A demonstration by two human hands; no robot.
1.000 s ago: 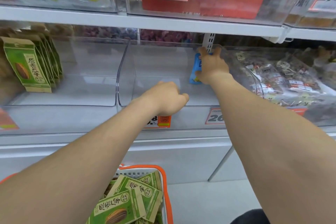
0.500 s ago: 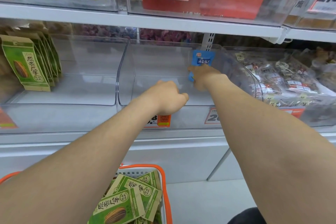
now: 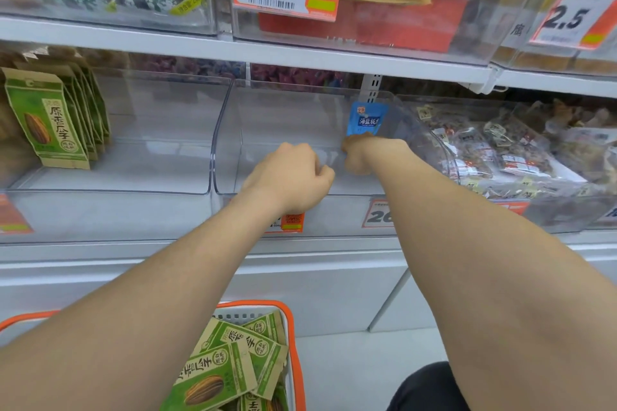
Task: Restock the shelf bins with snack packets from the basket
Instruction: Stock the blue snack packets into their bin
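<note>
Small blue foil snack packet (image 3: 366, 118) stood upright above your right hand (image 3: 365, 153), pinched by its lower edge; your left hand (image 3: 292, 178), just beside, gripped the clear plastic bin (image 3: 227, 143) at its front rim.

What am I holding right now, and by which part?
The right hand grips the blue packet by its bottom edge. The left hand is curled; whether it holds anything cannot be told.

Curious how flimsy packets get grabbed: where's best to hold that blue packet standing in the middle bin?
Pinch the blue packet by its top edge, coming from above and in front through the clear bin's open top. It stands upright, flat face forward, top edge free; the right hand covers its bottom.
</note>
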